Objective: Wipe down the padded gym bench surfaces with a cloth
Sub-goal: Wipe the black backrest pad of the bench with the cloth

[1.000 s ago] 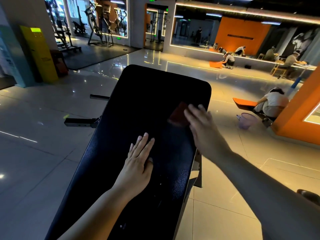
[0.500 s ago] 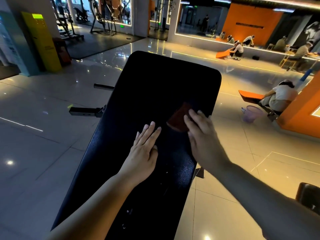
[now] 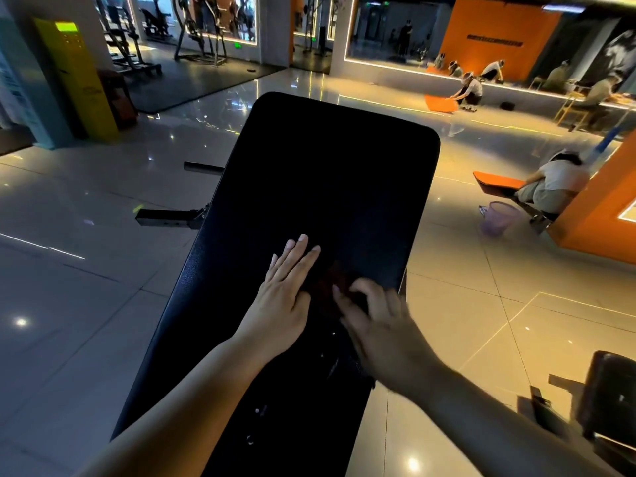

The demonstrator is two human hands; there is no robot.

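The right hand [image 3: 375, 325], blurred, rested on the black bench pad [image 3: 327, 173], its fingers curled over a dark red cloth [image 3: 330, 280] and its thumb tucked against the cloth's near edge; the cloth showed just ahead of the knuckles, flat against the pad; the left hand [image 3: 285, 297] lay palm down just left of that grip, 4 fingers straight and together, holding nothing; pale specks [image 3: 256, 409] dotted the pad behind both hands, nearer the person.
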